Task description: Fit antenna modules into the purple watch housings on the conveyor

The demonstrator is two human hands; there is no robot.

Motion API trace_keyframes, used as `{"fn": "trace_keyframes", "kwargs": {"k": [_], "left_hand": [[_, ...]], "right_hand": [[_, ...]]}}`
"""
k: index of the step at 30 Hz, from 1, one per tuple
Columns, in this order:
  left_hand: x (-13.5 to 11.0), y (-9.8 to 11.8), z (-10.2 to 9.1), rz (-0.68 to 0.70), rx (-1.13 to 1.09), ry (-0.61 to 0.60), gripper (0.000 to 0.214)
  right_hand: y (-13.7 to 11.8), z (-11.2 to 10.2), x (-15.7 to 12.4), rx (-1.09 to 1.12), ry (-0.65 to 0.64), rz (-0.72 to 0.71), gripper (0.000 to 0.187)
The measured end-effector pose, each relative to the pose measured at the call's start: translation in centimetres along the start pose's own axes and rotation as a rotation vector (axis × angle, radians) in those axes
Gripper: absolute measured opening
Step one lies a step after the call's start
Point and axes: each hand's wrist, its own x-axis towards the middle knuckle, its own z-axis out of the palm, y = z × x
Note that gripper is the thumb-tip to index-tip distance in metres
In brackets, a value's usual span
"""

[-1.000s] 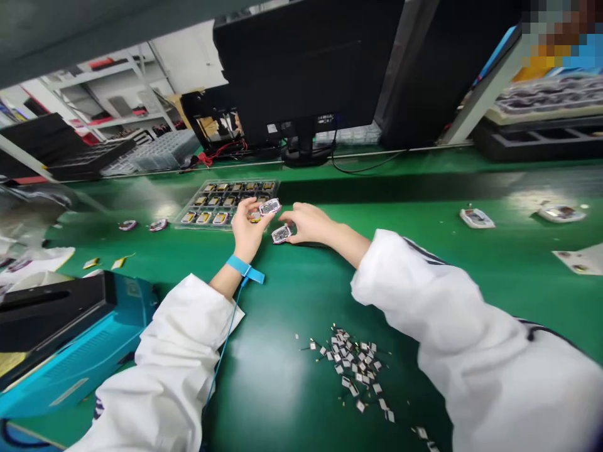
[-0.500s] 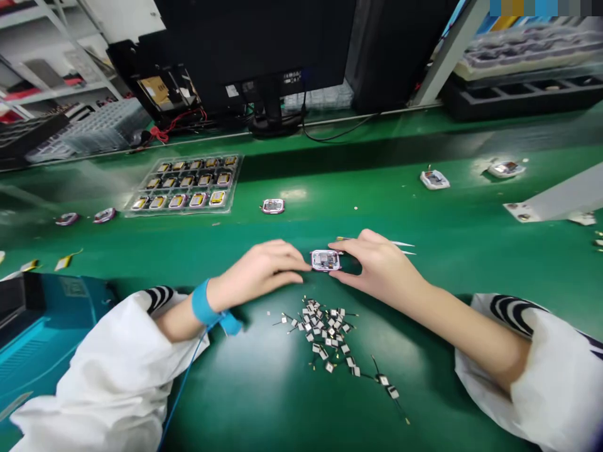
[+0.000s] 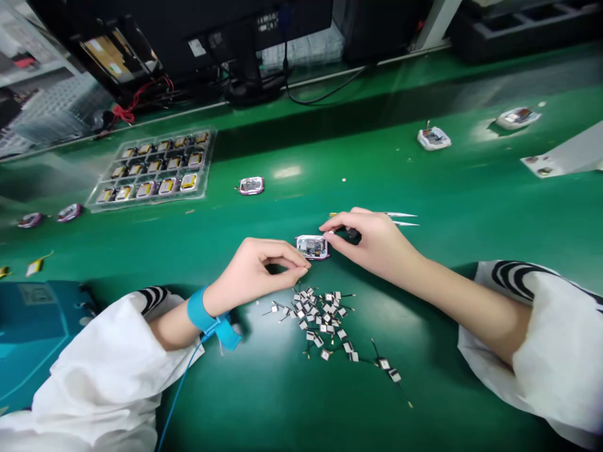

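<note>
Nearest us on the green table is a pile of small square bits with thin black wires. It lies just below the hands, maybe so it is easy to reach. A blue band goes around the left wrist. Past the pile lies the case, open side up, so its insides show. The left hand is at its left corner, tips pinched close. The right hand is at its right edge, thumb and finger a little apart. The tips are too blurry for us to tell if they hold anything. Tweezers poke out behind. Farther off, a clear tray keeps more things in neat rows. At the back, the screen has a white label, too small to read.
</note>
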Motion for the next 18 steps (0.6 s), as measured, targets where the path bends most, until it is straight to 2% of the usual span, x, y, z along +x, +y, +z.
{"fn": "trace_keyframes", "kwargs": {"k": [3, 6, 9, 12, 14, 18], "left_hand": [[0.5, -0.3, 0.2, -0.104, -0.176, 0.09, 0.005], [1.1, -0.7, 0.3, -0.102, -0.108, 0.168, 0.007], [1.5, -0.8, 0.3, 0.037, 0.197, 0.17, 0.009], [1.6, -0.9, 0.3, 0.275, 0.596, 0.161, 0.012], [1.6, -0.9, 0.3, 0.386, 0.77, 0.136, 0.012], [1.7, -0.8, 0.0, 0.421, 0.894, -0.011, 0.013]], "right_hand": [[-0.1, -0.1, -0.3, -0.005, -0.001, 0.012, 0.02], [-0.3, -0.2, -0.7, -0.026, -0.075, -0.009, 0.036], [-0.3, 0.0, -0.9, -0.049, -0.104, -0.021, 0.044], [-0.2, 0.1, -0.8, -0.054, -0.101, -0.029, 0.039], [-0.2, 0.1, -0.8, -0.047, -0.099, -0.041, 0.037], [-0.2, 0.0, -0.8, -0.035, -0.096, -0.051, 0.036]]}}
